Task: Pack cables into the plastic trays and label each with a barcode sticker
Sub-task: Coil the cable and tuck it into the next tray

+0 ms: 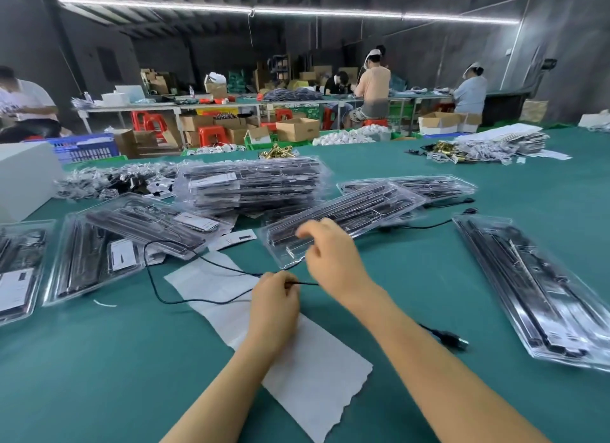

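Observation:
My left hand (pixel 274 296) pinches a thin black cable (pixel 155 284) that loops out to the left over the green table. My right hand (pixel 330 254) hovers just in front of a clear plastic tray (pixel 343 215), fingers loosely curled and blurred; I cannot tell whether it holds anything. The cable's USB plug (pixel 452 338) lies to the right of my right forearm. A strip of white backing paper (pixel 307 370) lies under my left arm. Labelled trays (pixel 155 225) lie at left, with a stack of trays (pixel 251 182) behind.
A long tray (pixel 534 294) lies at the right. A white box (pixel 23 178) stands at far left beside bagged parts (pixel 109 178). Another cable (pixel 429 225) runs right of the centre tray. Several people work at benches behind, among cartons and red stools.

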A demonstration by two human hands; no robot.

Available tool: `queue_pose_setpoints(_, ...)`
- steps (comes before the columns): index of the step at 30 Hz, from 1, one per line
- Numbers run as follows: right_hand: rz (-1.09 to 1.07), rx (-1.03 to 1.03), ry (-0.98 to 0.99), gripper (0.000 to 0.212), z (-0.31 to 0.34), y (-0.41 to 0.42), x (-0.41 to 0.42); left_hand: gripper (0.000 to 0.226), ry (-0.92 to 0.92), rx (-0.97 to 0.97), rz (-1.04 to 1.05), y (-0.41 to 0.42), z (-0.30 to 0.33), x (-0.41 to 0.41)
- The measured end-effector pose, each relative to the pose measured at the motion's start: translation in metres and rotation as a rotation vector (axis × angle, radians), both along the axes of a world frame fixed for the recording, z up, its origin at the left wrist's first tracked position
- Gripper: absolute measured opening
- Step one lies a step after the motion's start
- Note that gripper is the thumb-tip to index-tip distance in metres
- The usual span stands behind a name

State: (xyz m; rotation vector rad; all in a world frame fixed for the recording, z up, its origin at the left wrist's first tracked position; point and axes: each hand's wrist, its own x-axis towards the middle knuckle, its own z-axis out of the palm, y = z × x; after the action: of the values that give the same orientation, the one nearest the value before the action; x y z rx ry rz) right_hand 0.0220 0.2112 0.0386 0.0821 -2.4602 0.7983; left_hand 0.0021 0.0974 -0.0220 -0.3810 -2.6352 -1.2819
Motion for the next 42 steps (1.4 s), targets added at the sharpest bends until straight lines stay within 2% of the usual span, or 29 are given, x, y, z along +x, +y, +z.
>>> queue_pose_setpoints(2,-0.122,-0.004,-0.176,0.036,-0.016,0.034,0.000,0.016,0.022,0.044,0.028,-0.004,0.006,0.003)
queue_pose_setpoints(5,-0.206,-0.032,-0.301,0.025,-0.025,0.063,0.001,0.023,0.020,0.100,0.059,-0.013,0.018,0.003)
queue_pose_setpoints(7,-0.158,-0.133,-0.367,0.037,-0.021,0.068,0.001,0.032,0.016,0.121,0.091,-0.020,0.022,-0.002)
queue_pose_setpoints(9,-0.013,-0.312,-0.463,0.049,-0.014,0.065,0.004,0.034,-0.008,0.143,0.150,-0.029,0.026,-0.007)
queue_pose_setpoints(13,0.259,-0.436,-0.569,0.030,-0.008,0.063,0.013,0.032,-0.047,0.202,0.267,-0.048,0.028,-0.015)
queue_pose_setpoints(16,0.270,-0.545,-0.546,0.019,-0.010,0.063,0.012,0.026,-0.085,0.244,0.288,-0.055,0.027,-0.020)
queue_pose_setpoints(18,0.225,-0.675,-0.516,0.018,-0.013,0.061,0.010,0.021,-0.055,0.191,0.291,-0.051,0.025,-0.018)
queue_pose_setpoints(20,0.174,-0.722,-0.502,0.018,-0.015,0.057,0.008,0.044,0.116,0.013,0.276,-0.041,0.022,-0.012)
queue_pose_setpoints(22,0.160,-0.714,-0.504,0.018,-0.017,0.052,0.007,0.056,0.396,-0.149,0.226,-0.030,0.021,-0.003)
queue_pose_setpoints(25,0.228,-0.716,-0.530,0.016,-0.018,0.042,0.007,0.045,0.790,-0.325,0.114,-0.018,0.017,0.000)
queue_pose_setpoints(27,0.358,-0.805,-0.545,0.008,-0.018,0.036,0.008,0.034,0.900,-0.406,0.042,-0.011,0.009,-0.001)
queue_pose_setpoints(29,0.442,-0.877,-0.548,0.008,-0.018,0.033,0.008,0.028,0.889,-0.407,0.015,-0.007,0.003,0.000)
queue_pose_setpoints(34,0.448,-0.966,-0.520,0.012,-0.020,0.038,0.005,0.021,0.791,-0.248,0.000,-0.013,0.002,-0.007)
queue_pose_setpoints(37,0.429,-0.916,-0.507,0.017,-0.023,0.042,0.003,0.011,0.715,-0.204,-0.029,-0.015,0.006,-0.007)
queue_pose_setpoints(40,0.371,-0.875,-0.500,0.008,-0.026,0.040,0.002,0.010,0.631,-0.132,-0.010,-0.015,0.008,-0.005)
queue_pose_setpoints(42,0.340,-0.869,-0.506,0.014,-0.024,0.042,0.002,0.008,0.568,-0.083,0.036,-0.017,0.007,-0.006)
